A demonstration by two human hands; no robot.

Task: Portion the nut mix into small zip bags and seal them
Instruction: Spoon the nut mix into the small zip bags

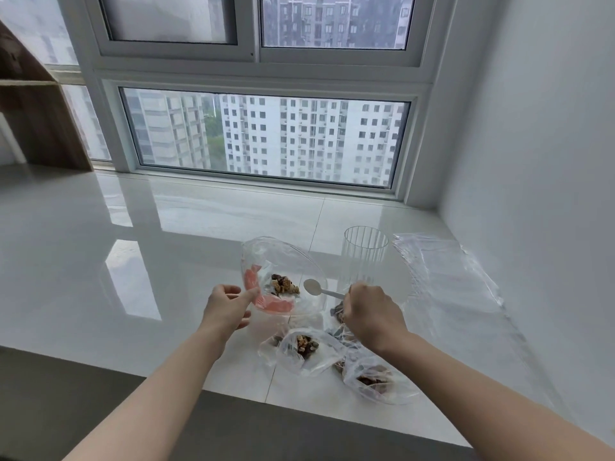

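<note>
A clear zip bag (283, 261) with a pink strip at its mouth stands open on the white sill, a small heap of nut mix (283, 285) inside. My left hand (228, 306) pinches the bag's pink rim with thumb and fingers. My right hand (371, 312) grips the handle of a small white spoon (314, 288), whose empty bowl sits at the bag's mouth. Nearer to me lie two small filled bags, one in the middle (301, 349) and one to the right (376, 382). More nuts (337, 312) show just left of my right hand.
A ribbed clear glass (364, 257) stands upright behind my right hand. A pile of empty clear bags (446, 274) lies by the right wall. The glossy sill (133, 261) ends at a front edge near me; a window runs along the back.
</note>
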